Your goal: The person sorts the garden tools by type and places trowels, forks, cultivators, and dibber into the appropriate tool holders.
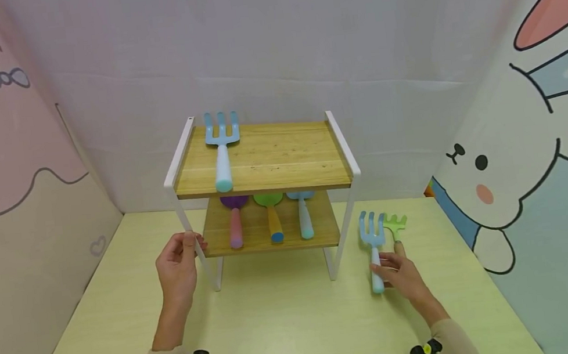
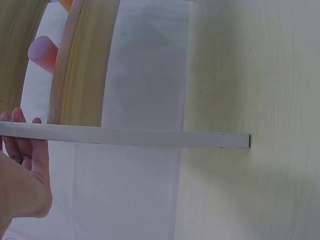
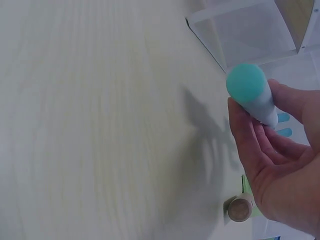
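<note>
A two-tier rack [image 1: 282, 157] with wooden boards and white metal sides stands on the table. My left hand [image 1: 178, 268] holds its left front post [image 2: 135, 137], with the fingers passing behind it. In my right hand [image 1: 402, 274] is a light blue toy garden fork [image 1: 373, 240], gripped by its pale handle with the teal end [image 3: 245, 82] towards me and the tines pointing away. A similar blue fork [image 1: 222, 139] lies on the left of the top board. Just beyond my right hand lies a small green rake [image 1: 395, 224] with a brown handle.
On the lower board lie three toy tools with rounded heads, partly hidden by the upper board: one purple with a pink handle [image 1: 235, 229], one green with an orange handle [image 1: 275, 223], one blue [image 1: 305, 219]. Printed cartoon walls [image 1: 516, 185] flank the pale table [image 1: 280, 329].
</note>
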`<state>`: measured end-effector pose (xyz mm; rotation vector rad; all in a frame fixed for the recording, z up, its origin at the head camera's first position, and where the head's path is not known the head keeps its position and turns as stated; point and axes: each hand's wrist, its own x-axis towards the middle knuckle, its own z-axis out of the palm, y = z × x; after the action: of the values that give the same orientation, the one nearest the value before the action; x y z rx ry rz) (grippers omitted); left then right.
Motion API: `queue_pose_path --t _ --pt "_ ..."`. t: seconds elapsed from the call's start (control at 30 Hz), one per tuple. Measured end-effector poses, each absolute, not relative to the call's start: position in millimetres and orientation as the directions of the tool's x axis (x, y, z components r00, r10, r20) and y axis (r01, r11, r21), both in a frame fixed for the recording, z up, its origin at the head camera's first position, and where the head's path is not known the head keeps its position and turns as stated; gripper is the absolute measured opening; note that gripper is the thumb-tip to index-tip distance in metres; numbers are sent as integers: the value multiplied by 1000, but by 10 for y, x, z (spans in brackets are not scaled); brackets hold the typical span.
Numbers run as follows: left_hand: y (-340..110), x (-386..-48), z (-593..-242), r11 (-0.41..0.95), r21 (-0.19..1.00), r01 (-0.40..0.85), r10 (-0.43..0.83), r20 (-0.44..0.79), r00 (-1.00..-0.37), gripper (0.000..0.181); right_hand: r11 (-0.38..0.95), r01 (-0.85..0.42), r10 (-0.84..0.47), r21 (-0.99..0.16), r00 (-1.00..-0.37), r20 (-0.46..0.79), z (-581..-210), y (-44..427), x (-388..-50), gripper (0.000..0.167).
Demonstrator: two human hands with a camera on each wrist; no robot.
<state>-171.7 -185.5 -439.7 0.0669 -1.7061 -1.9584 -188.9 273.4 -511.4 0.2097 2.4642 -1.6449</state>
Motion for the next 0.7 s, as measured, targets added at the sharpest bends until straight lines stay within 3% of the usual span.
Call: queue_pose_path --t 0.7 --pt "-1854 -1711 -4386 -53 938 341 -425 288 -858 30 254 101 12 -962 -995 -102 -5054 2654 -1668 49"
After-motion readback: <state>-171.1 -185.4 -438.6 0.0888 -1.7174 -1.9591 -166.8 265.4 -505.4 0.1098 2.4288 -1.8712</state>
